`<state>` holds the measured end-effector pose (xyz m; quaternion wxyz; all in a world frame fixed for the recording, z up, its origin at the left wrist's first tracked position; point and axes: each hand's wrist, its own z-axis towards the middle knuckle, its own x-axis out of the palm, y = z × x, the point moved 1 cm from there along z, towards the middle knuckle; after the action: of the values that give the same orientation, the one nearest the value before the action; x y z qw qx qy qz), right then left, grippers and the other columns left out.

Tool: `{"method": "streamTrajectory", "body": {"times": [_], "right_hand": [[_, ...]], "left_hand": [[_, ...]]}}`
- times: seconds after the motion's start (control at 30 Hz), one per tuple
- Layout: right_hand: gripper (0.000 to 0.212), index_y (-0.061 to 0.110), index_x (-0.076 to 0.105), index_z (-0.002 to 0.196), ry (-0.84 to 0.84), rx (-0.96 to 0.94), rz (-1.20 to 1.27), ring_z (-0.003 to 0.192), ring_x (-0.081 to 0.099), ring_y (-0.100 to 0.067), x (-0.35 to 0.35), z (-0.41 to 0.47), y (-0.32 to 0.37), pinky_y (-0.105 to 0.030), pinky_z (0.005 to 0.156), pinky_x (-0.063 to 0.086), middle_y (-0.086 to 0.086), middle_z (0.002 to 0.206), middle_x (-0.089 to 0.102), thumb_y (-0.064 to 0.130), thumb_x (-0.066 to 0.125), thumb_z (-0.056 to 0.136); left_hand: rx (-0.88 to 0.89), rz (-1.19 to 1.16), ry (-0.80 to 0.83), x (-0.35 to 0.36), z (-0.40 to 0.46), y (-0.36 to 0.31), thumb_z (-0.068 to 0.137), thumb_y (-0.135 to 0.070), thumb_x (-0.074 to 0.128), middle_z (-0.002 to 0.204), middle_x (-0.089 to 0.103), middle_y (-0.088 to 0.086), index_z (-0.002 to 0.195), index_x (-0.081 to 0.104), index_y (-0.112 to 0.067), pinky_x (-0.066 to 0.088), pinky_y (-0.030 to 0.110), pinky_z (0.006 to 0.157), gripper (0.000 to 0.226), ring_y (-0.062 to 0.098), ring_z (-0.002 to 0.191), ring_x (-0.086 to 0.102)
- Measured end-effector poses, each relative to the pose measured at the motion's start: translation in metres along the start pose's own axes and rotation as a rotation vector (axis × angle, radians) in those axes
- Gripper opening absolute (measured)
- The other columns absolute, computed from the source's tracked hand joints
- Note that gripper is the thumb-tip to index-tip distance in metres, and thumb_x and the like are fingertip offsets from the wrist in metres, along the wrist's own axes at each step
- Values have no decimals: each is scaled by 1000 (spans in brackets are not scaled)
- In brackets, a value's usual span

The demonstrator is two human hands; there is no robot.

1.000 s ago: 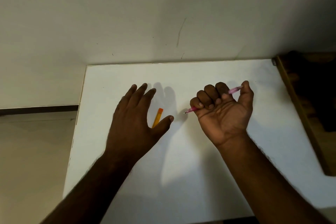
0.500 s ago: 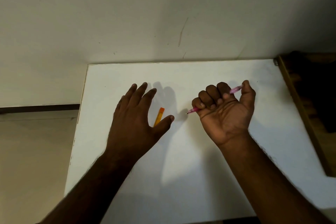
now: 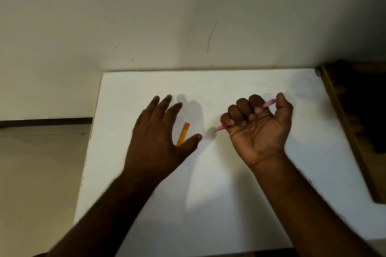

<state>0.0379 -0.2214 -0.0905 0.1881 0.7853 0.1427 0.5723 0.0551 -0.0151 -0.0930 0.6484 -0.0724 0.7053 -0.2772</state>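
My right hand [image 3: 260,131] is turned palm up above the white table [image 3: 229,204], fingers curled round a pink pen [image 3: 221,127]. The pen's tip sticks out to the left and its clear pink end shows by my thumb. My left hand [image 3: 158,137] hovers palm down with fingers straight and spread, holding nothing. An orange pen cap [image 3: 183,133] lies on the table between that hand's thumb and forefinger, its lower end hidden under the hand.
The white table meets a pale wall [image 3: 188,16] at the back. A dark wooden piece of furniture [image 3: 355,121] borders the table's right edge. To the left the table ends above a light floor [image 3: 37,173].
Both hands have stayed almost still; the right hand with the pen has shifted very slightly to the right.
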Motion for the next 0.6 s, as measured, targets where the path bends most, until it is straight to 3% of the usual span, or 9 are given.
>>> {"method": "streamTrajectory", "body": {"times": [0.17, 0.33, 0.6], "right_hand": [[53, 17, 35, 65, 4, 4, 42, 56, 25, -17, -1, 0, 1, -32, 57, 31, 2, 59, 30, 60, 32, 96], [52, 17, 34, 65, 1, 4, 44, 56, 23, -17, -1, 1, -1, -32, 57, 30, 2, 59, 29, 58, 31, 97], [53, 18, 35, 65, 8, 9, 41, 56, 22, -17, 0, 0, -1, -31, 57, 30, 2, 59, 29, 59, 30, 97]], "left_hand": [[10, 13, 11, 1, 0, 1, 78, -76, 54, 164, 27, -5, 150, 40, -28, 17, 37, 119, 87, 16, 154, 13], [2, 1, -2, 0, -1, 0, 77, -76, 52, 163, 29, -5, 149, 40, -26, 23, 44, 121, 88, 16, 154, 14], [0, 8, 1, 1, 0, 2, 77, -77, 51, 163, 28, -6, 150, 39, -27, 20, 40, 120, 89, 14, 154, 13]]}}
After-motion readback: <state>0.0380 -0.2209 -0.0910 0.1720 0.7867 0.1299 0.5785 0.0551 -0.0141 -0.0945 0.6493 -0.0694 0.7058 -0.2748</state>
